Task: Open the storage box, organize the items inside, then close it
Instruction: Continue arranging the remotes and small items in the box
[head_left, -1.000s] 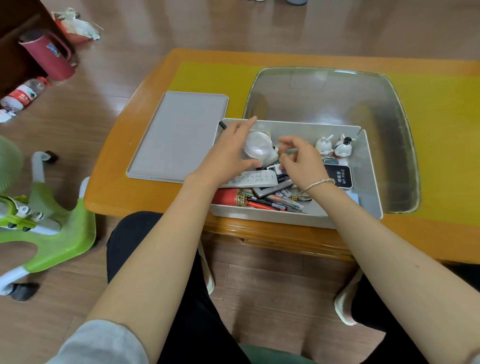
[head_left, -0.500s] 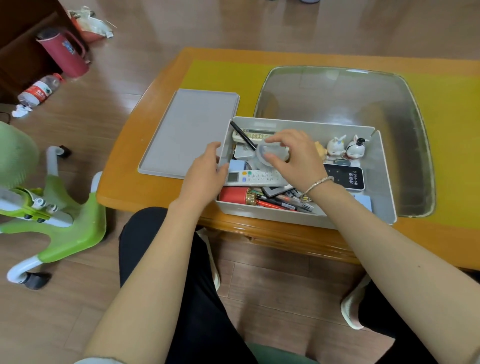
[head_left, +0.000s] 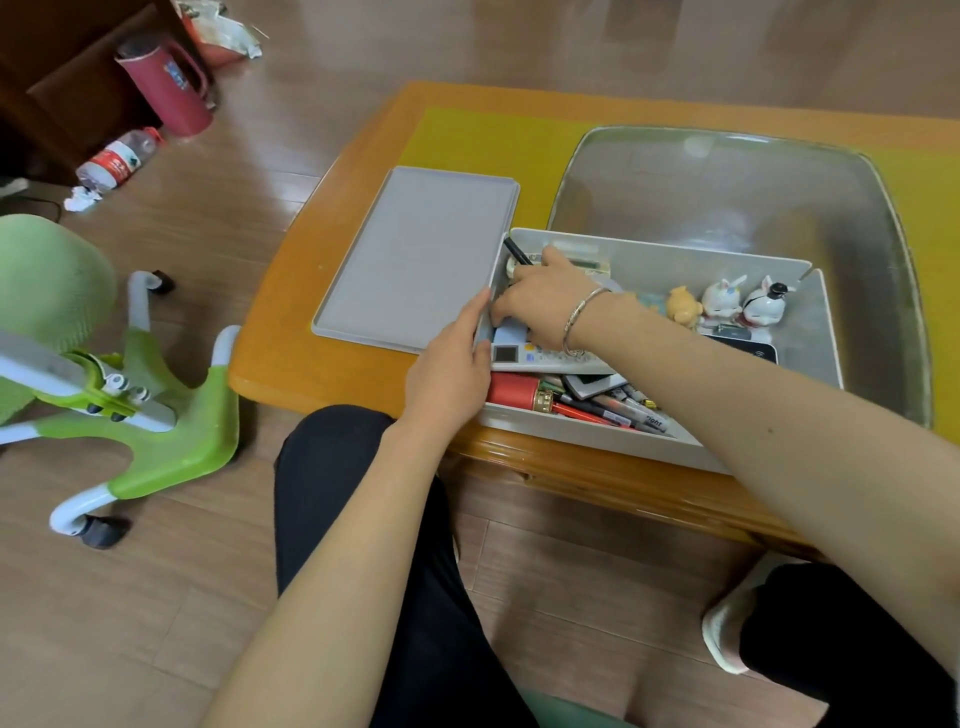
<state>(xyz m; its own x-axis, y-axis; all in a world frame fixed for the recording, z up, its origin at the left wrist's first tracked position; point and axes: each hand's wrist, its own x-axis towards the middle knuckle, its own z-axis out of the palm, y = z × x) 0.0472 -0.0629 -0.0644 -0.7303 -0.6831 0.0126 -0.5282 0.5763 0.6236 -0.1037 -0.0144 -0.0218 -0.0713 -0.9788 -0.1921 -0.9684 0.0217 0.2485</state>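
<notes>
The grey storage box (head_left: 660, 257) stands open at the table's near edge. Its flat grey lid (head_left: 415, 260) lies on the table just to the left. Inside lie a white remote (head_left: 550, 359), a red cylinder (head_left: 511, 389), several pens (head_left: 618, 410), a black pen (head_left: 516, 251), a black device (head_left: 743, 348) and three small figurines (head_left: 722, 301). My left hand (head_left: 452, 364) rests against the box's left wall, fingers straight along it. My right hand (head_left: 540, 301) reaches into the far left corner, fingers curled down over items there. What it grips is hidden.
A glass panel (head_left: 727, 182) is set into the yellow-and-wood table (head_left: 311, 332) behind the box. On the floor at left are a green swivel chair base (head_left: 156, 415), a red jug (head_left: 166, 93) and a plastic bottle (head_left: 114, 161). My knees are under the table edge.
My right hand, which held a round clear container near the box's middle, has moved left into the far left corner. My left hand has stayed on the left wall. The camera has turned left.
</notes>
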